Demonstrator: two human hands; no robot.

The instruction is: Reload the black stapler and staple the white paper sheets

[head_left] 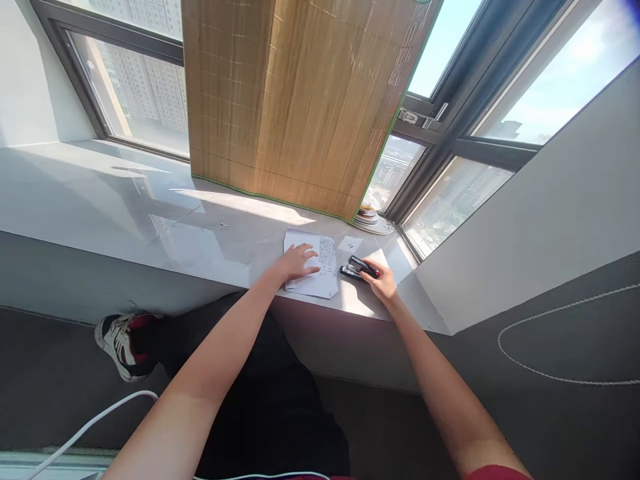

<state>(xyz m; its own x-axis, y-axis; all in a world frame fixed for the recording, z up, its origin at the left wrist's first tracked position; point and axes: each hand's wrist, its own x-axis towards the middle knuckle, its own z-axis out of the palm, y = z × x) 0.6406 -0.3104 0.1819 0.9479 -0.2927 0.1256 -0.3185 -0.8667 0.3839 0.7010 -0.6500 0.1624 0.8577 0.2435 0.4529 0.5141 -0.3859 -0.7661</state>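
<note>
A sheet or small stack of white paper (326, 280) with dense dark writing on its right part lies on the window sill (240, 250). My left hand (299, 261) rests on the paper with its fingers spread. To the right of the paper, my right hand (384, 281) is wrapped around a black stapler (364, 268). The stapler's jaws are apart and point left, towards the paper's right edge, without any paper visible between them. Just behind the stapler lies a small white piece (350, 244) with a dark mark on it.
A bamboo blind (300, 100) with green edging hangs down to the sill. Round, stacked disc-like items (373, 220) sit in the window corner. A tiny metallic-looking bit (224, 227) lies on the sill to the left. A white cable (95, 427) runs at lower left, and a cord (520, 373) hangs at right.
</note>
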